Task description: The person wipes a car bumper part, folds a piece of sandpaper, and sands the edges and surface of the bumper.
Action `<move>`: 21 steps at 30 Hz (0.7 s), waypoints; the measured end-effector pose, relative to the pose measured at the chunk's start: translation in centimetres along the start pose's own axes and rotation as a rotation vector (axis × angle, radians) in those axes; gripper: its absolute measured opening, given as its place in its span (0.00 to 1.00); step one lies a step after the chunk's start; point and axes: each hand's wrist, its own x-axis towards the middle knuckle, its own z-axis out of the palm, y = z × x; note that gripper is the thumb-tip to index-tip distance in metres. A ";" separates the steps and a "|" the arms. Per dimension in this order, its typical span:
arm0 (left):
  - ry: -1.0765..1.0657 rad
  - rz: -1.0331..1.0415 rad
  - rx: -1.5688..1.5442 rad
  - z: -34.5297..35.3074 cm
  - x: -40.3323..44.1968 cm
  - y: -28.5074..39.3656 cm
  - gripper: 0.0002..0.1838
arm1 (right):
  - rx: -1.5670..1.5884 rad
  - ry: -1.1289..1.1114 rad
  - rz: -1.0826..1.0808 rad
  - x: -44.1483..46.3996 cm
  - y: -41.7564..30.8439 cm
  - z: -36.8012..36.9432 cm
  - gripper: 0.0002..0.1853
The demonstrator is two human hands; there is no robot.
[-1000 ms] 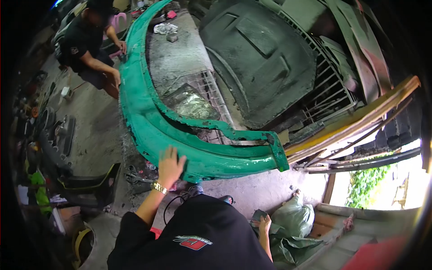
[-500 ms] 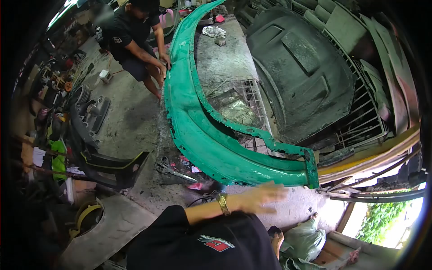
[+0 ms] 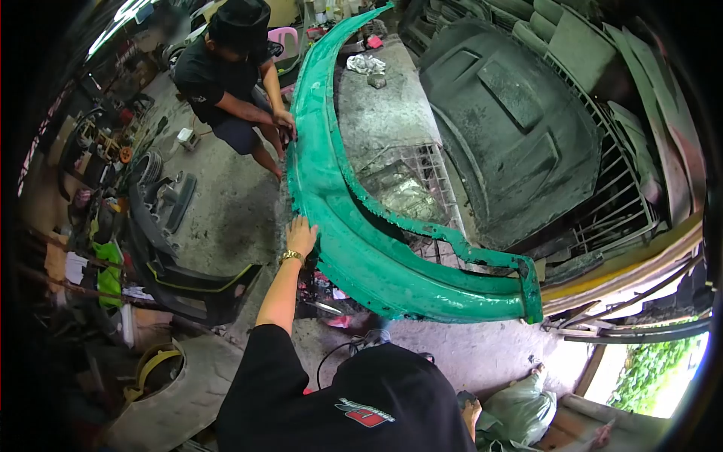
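A long curved green panel (image 3: 376, 265) with rough, chipped edges lies across the work surface. My left hand (image 3: 301, 236) rests on the panel's left edge, fingers extended, a gold watch on the wrist. Low at the right of my body, my right hand (image 3: 471, 413) is partly hidden by my black shirt. Its fingers are closed on a small dark pad (image 3: 465, 397), beside a green sack.
A co-worker (image 3: 230, 83) bends over the panel's far left side, both hands at its edge. A dark hood (image 3: 512, 128) leans on a metal rack at the right. Black bumper parts (image 3: 192, 282) lie at the left; the green sack (image 3: 520, 413) is at the lower right.
My left hand has gone from the panel's near edge, past its lower right part, to its left edge. The view has turned left. My right hand stays low, still with the dark pad.
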 end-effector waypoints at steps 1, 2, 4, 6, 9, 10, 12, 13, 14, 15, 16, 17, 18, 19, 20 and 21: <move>-0.068 -0.005 -0.008 0.0 0.5 0.4 0.35 | -0.005 -0.016 -0.003 0.2 -0.4 0.2 0.10; -0.139 -0.012 -0.016 0.1 0.8 1.2 0.38 | -0.004 -0.017 -0.004 0.5 -0.7 0.3 0.10; -0.240 -0.018 -0.089 0.4 0.6 4.0 0.42 | -0.020 -0.058 -0.080 1.2 -0.2 0.1 0.09; -0.373 -0.010 -0.164 0.6 -1.7 8.2 0.46 | -0.092 -0.030 -0.090 1.5 -0.9 0.1 0.08; -0.387 0.073 -0.117 -1.1 -6.4 15.4 0.54 | 0.033 0.035 -0.041 1.9 -1.5 0.4 0.10; -0.379 0.104 -0.113 -2.0 -9.0 17.6 0.55 | 0.067 0.070 -0.032 1.7 -1.5 0.7 0.11; -0.365 0.318 -0.151 -4.0 -14.5 22.0 0.55 | 0.078 0.053 -0.030 1.5 -1.0 1.2 0.12; -0.455 0.492 -0.138 -8.2 -17.0 24.9 0.51 | 0.084 0.026 -0.035 1.5 -0.8 1.4 0.13; -0.434 0.806 -0.268 -8.5 -19.1 26.3 0.45 | 0.086 0.027 -0.032 1.2 -0.5 1.5 0.13; -0.871 1.027 -0.679 -9.7 -21.0 27.7 0.41 | -0.012 -0.031 -0.101 1.0 -0.1 1.6 0.13; -1.315 1.204 -1.112 -11.0 -22.3 28.6 0.37 | -0.116 -0.091 -0.168 0.7 0.0 1.4 0.12; -1.313 1.201 -1.119 -11.8 -22.7 28.6 0.37 | -0.123 -0.090 -0.168 0.7 0.2 1.0 0.12; -1.073 1.235 -1.074 -12.6 -22.6 28.4 0.34 | -0.099 -0.080 -0.136 0.9 0.2 0.8 0.12; -0.841 1.257 -1.019 -13.0 -22.4 27.7 0.31 | -0.070 -0.069 -0.100 0.7 0.4 0.8 0.13; -0.585 1.065 -0.749 -13.0 -21.2 26.3 0.31 | -0.038 -0.058 -0.061 0.5 0.7 0.7 0.13; -0.333 0.864 -0.482 -12.6 -19.2 24.5 0.31 | -0.006 -0.046 -0.023 0.2 0.7 0.7 0.13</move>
